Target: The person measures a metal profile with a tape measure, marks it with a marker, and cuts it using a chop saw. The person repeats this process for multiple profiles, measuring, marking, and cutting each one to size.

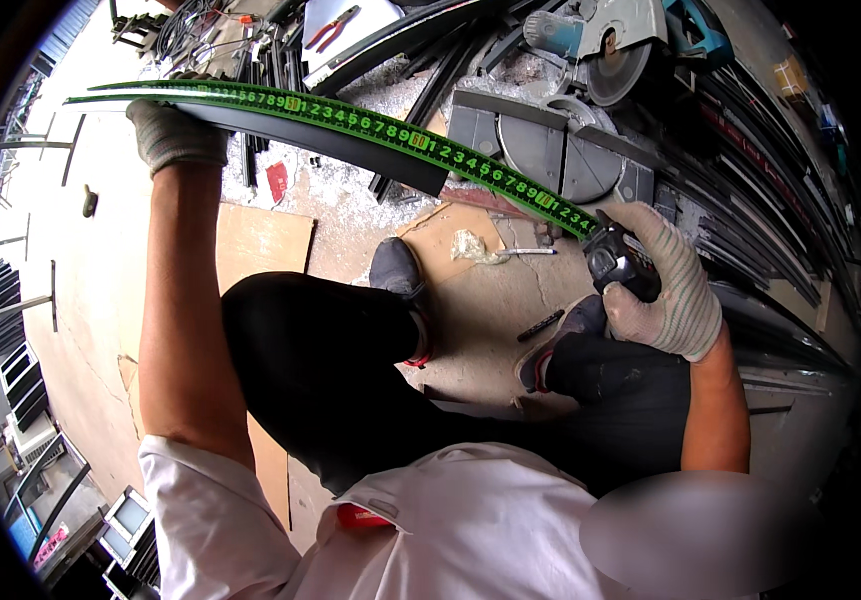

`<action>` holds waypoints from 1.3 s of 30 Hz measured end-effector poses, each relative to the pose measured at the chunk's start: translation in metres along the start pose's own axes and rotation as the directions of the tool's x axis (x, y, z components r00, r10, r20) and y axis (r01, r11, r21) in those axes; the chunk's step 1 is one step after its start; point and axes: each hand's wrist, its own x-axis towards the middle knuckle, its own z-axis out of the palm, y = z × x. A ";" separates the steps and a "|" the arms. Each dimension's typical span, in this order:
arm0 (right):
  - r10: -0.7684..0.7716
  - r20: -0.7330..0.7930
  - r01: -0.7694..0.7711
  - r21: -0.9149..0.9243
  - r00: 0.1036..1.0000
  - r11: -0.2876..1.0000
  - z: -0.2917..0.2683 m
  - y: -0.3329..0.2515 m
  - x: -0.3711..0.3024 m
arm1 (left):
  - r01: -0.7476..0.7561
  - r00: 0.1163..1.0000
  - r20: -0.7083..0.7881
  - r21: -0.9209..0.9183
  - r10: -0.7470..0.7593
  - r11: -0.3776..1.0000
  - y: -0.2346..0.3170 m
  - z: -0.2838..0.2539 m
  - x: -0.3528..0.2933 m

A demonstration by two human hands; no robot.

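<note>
Tape case point(622, 262), black: being clasped by the gloved right hand point(672, 285), thumb and fingers closed around it; its inside is being hidden. Green tape point(400, 132): being held out leftward from the case, above the floor. Dark bar point(350, 155): being gripped by the gloved left hand point(178, 138), tape being held along it. Cardboard point(434, 236): being partly covered by crumpled plastic point(474, 247). Power saw point(618, 72): being flanked by dark strips point(750, 160).

left arm point(190, 310) pretty much straight, reaching way out front | gloved left hand point(178, 138) curled into a grip | right forearm point(718, 415) closer in, wrist point(707, 348) tipped inward | gloved right hand point(672, 285) clasped too, thumb point(626, 310) on the near side
</note>
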 end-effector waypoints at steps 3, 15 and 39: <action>-0.030 -0.004 0.030 -0.026 1.000 0.999 0.001 0.002 0.001 | 0.006 1.000 0.029 -0.022 -0.005 1.000 0.001 -0.003 0.002; 0.014 0.043 -0.009 -0.112 0.999 0.994 -0.002 0.002 -0.003 | -0.059 0.998 -0.018 -0.004 0.059 0.998 0.005 0.013 -0.012; -0.053 0.035 0.058 -0.156 0.998 0.986 0.000 0.006 -0.004 | -0.024 0.998 0.060 -0.061 0.028 0.998 0.015 0.002 -0.004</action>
